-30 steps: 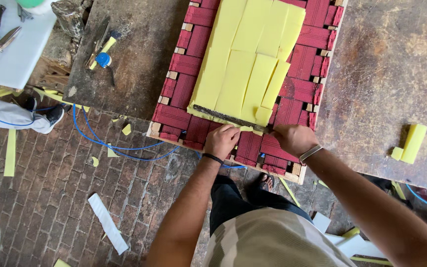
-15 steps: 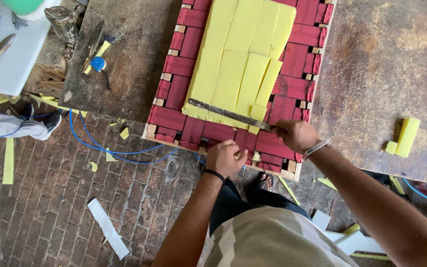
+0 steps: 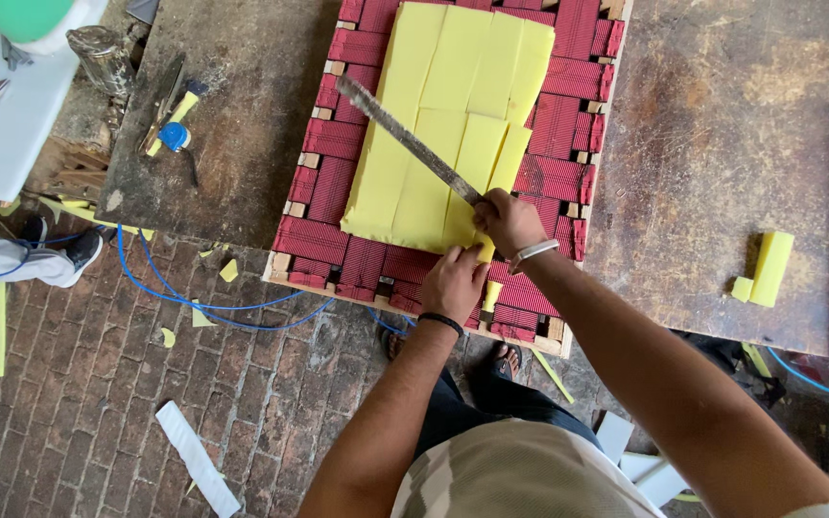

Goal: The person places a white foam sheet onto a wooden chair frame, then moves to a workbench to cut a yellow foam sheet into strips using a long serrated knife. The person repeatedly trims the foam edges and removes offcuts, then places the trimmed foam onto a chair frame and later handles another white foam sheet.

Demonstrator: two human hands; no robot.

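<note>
Right hand: your right hand (image 3: 506, 219) is clenched on the handle of the long blade (image 3: 405, 140), which lies slantwise across the yellow foam sheet (image 3: 434, 115).
Left hand: your left hand (image 3: 453, 283) presses flat on the foam's near edge.
Where: the foam lies on the red webbed frame (image 3: 558, 177), on the tabletop (image 3: 722, 144).
Progress: several cut lines show in the foam; the near corner looks unfinished.
Count: one blade, one frame, two foam offcuts (image 3: 768, 269) at right.

Long blade (image 3: 405, 139) lies diagonally across yellow foam (image 3: 434, 163).
</note>
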